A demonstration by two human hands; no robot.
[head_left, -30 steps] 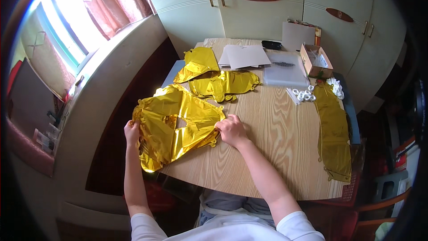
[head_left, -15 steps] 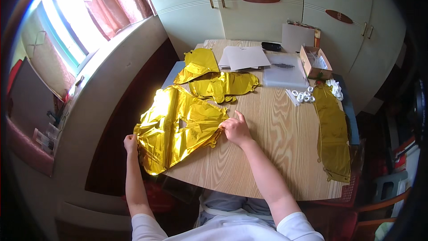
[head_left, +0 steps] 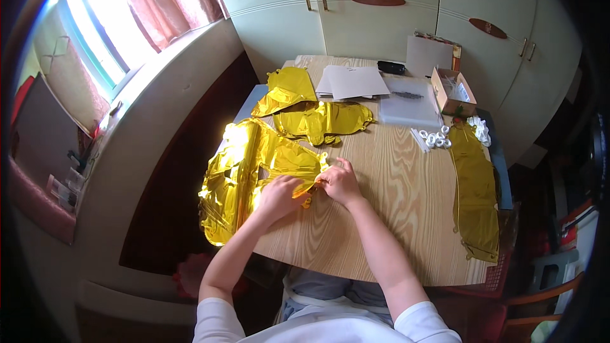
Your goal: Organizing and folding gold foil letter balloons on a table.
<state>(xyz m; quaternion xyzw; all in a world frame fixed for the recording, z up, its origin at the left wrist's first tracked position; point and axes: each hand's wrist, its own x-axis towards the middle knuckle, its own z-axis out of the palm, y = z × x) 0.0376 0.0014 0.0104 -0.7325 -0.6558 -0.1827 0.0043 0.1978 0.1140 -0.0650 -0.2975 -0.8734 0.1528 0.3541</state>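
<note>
A large, flat, uninflated gold foil balloon [head_left: 230, 181] lies crumpled over the left front of the table, its left part hanging past the edge. My right hand [head_left: 340, 183] pinches its right edge between thumb and fingers. Close beside it, my left hand [head_left: 279, 198] is closed on the same edge; its fingertips are partly hidden by the back of the hand. Behind lie more flat gold foil balloons: one [head_left: 324, 121] just beyond the large one, another [head_left: 286, 89] at the far left. A long gold foil balloon [head_left: 475, 190] rests along the right side.
White ribbon rolls [head_left: 437, 139] sit beside thin white sticks [head_left: 420, 140]. Further back are grey-white sheets [head_left: 351, 82], clear plastic sleeves [head_left: 406, 111], a black case [head_left: 391, 67] and an open cardboard box [head_left: 453, 94]. White cloth-like material [head_left: 481, 132] lies near the right edge.
My left hand has let go of the balloon's left edge and crossed right to its right edge, beside my right hand. The right hand has stayed nearly in place, still pinching.
</note>
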